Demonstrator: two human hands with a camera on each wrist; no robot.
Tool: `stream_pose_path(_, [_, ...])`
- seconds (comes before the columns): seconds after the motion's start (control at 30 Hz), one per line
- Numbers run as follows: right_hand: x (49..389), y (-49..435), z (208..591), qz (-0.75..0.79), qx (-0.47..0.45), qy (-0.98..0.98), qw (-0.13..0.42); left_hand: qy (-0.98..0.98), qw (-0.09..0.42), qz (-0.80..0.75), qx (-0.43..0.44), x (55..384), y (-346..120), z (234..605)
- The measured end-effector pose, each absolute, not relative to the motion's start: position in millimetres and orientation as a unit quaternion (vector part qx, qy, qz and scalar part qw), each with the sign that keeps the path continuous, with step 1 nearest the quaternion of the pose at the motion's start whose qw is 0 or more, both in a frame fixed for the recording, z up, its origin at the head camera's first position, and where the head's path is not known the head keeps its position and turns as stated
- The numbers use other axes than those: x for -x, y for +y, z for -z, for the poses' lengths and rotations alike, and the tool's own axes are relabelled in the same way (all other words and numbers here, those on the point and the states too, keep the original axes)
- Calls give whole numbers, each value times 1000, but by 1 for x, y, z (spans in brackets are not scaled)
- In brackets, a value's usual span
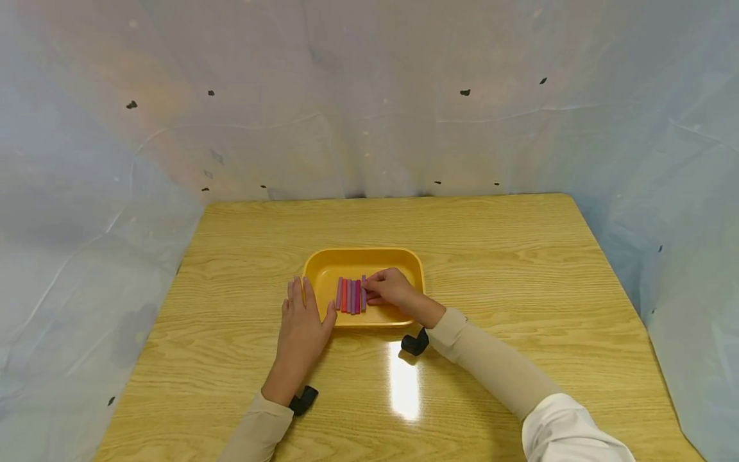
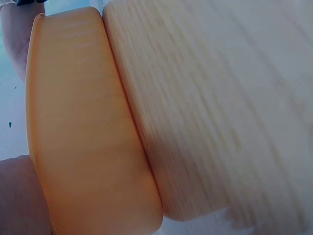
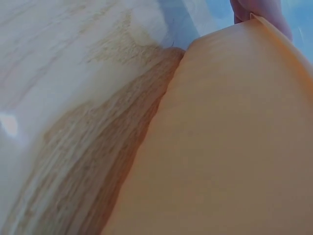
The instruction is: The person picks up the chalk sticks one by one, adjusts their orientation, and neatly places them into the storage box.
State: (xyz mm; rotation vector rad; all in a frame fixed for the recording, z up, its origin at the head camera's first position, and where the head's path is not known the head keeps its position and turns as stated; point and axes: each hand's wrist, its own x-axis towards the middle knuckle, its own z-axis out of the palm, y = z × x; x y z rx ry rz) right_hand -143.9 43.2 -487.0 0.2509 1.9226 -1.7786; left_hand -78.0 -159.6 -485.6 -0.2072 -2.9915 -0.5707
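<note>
A yellow tray (image 1: 364, 255) lies on the table, with a row of thin pink, purple and orange-red sticks (image 1: 349, 296) side by side in it. My right hand (image 1: 395, 290) reaches over the tray's right side and pinches a light purple stick (image 1: 364, 301) at the right end of the row. Against the left rim rests my left hand (image 1: 306, 324), its fingers straight and its thumb over the near edge. In the left wrist view the tray's outer wall (image 2: 88, 117) fills much of the picture. The right wrist view shows that wall (image 3: 220, 137) too, not the sticks.
The wooden table (image 1: 491, 256) extends around the tray. Pale sheeting (image 1: 369, 128) with dark marks hangs behind it and at both sides. A black wrist device (image 1: 414, 343) sits under the right wrist, another (image 1: 304, 400) under the left.
</note>
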Motion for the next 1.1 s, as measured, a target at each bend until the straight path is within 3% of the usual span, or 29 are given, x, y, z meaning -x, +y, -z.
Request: stream_pose_path(1.1, [145, 39, 492, 615, -66, 751, 231, -980, 28, 186, 65, 80, -159, 485])
